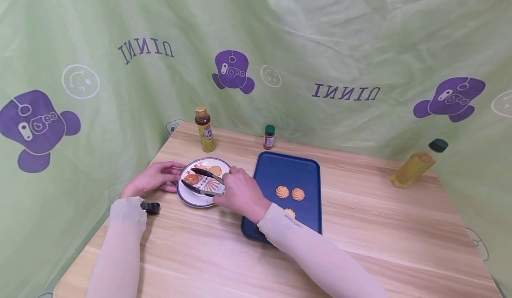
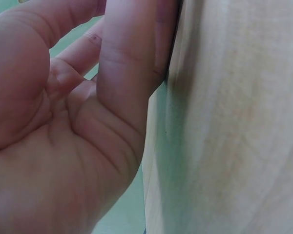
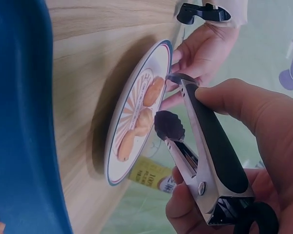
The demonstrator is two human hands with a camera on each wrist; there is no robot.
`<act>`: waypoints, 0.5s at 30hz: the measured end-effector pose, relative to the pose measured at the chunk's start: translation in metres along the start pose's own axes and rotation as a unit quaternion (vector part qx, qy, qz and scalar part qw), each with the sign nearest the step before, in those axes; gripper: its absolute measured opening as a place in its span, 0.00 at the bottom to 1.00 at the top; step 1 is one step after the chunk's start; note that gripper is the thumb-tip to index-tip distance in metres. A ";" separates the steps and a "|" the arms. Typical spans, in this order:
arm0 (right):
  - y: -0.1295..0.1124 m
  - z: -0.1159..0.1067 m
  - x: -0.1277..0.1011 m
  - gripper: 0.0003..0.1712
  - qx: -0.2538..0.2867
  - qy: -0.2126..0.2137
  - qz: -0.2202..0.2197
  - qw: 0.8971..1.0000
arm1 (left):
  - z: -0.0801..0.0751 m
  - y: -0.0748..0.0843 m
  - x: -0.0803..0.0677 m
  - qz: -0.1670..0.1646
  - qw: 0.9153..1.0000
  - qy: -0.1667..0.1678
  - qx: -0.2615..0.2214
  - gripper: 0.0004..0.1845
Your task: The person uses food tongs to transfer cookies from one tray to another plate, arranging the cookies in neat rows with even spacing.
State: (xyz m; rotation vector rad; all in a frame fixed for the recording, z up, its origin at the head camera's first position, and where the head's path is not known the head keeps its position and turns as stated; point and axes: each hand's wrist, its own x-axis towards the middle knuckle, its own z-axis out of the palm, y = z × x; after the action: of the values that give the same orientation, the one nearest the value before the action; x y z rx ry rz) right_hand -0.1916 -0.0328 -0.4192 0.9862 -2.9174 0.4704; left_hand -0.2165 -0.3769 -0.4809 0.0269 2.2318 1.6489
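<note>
My right hand (image 1: 242,191) grips a pair of metal-and-black tongs (image 3: 215,141) over a round white plate (image 1: 185,196) with a dark rim. The tongs' dark tips are spread apart, with nothing pinched between them in the right wrist view. Three browned cookies (image 3: 154,91) lie on the plate's printed centre. At the plate's left rim, my left hand (image 1: 158,178) touches the edge with relaxed, spread fingers. Beside the plate, a blue tray (image 1: 296,169) bears swirl cookies (image 1: 282,192); one is partly covered by my right sleeve.
Behind the plate stands a bottle with a gold cap (image 1: 205,131). A small green-capped jar (image 1: 269,137) stands behind the tray. A bottle of yellow liquid (image 1: 414,169) is at the far right. Green printed cloth (image 1: 288,36) hangs along the wooden table's (image 1: 360,244) back and left.
</note>
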 end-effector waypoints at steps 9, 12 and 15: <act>0.019 -0.011 -0.024 0.22 0.033 0.018 0.005 0.999 | -0.001 -0.003 0.001 -0.003 1.000 0.004 -0.002 0.34; 0.030 -0.014 -0.038 0.21 0.047 0.023 0.016 0.998 | 0.000 -0.002 0.002 -0.002 1.000 0.003 -0.001 0.34; 0.042 -0.016 -0.052 0.23 0.051 0.033 0.032 0.998 | 0.001 -0.002 0.002 -0.001 1.000 0.010 0.000 0.34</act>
State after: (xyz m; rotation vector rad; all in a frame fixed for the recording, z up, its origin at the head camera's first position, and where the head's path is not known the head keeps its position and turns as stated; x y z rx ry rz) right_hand -0.1765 0.0345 -0.4218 0.8728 -2.8991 0.6478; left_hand -0.2173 -0.3764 -0.4837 0.0093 2.2451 1.6554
